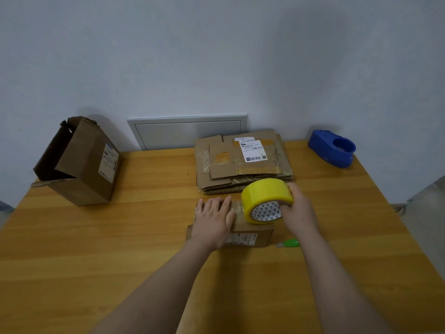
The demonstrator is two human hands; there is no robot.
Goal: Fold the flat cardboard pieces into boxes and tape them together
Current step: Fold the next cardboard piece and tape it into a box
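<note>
A small folded cardboard box (250,235) lies on the wooden table (120,237) in front of me, a printed label on its near side. My left hand (214,219) rests flat on its top, fingers straight. My right hand (299,210) grips a yellow tape roll (265,201) held over the box's right end, and a clear strip of tape runs from the roll across the box top toward my left hand. Behind the box lies a stack of flat cardboard pieces (243,162) with a white shipping label on top.
A larger open cardboard box (81,162) lies tipped at the table's back left. A blue tape dispenser (333,149) sits at the back right corner. A small green cutter (289,243) lies right of the small box. A white wall panel (185,131) is behind the table.
</note>
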